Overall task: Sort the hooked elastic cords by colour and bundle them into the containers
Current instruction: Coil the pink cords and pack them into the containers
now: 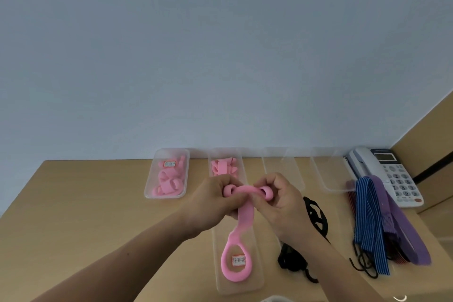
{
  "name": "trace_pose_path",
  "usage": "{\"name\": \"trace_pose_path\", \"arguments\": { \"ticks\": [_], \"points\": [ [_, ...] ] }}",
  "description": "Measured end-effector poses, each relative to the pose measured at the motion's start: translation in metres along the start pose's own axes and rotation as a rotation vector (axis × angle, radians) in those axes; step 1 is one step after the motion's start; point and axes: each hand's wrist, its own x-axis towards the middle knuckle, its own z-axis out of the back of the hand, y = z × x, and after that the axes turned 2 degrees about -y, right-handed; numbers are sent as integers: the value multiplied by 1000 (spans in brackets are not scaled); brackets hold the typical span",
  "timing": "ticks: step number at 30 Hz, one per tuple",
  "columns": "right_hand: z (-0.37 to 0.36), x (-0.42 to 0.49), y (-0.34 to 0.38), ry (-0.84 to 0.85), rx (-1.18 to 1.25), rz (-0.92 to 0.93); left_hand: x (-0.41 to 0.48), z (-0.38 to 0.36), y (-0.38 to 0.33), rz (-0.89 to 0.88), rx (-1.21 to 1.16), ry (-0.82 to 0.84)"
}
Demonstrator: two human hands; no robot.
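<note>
Pink cord (246,213) pinched at its far end between left hand (213,206) and right hand (282,206); best folded evenly, then coiled into near tray (255,284).

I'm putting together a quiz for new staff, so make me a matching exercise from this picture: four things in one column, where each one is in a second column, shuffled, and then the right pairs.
Things
1. pink strap
2. blue striped cord
3. black cord
4. telephone

Places
A. far right corner of the table
B. lying just left of the purple strap
C. held by the left hand and the right hand
D. on the table just right of the right hand

Pairs: 1-C, 2-B, 3-D, 4-A
</note>
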Motion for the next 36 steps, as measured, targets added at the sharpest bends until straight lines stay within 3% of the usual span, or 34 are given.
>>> {"name": "trace_pose_path", "arguments": {
  "ticks": [9,14,24,36],
  "points": [
    [-3,-2,-3,-5,-158,224,-2,0,-7,102,-226,15],
    [-3,-1,-5,-1,-166,246,-3,1,-6,148,-345,30],
    [-2,1,0,99,157,-64,0,3,0,-62,-90,-37],
    [-5,-2,-1,79,88,0,-4,7,2,-8,5,-36]
  ]
}}
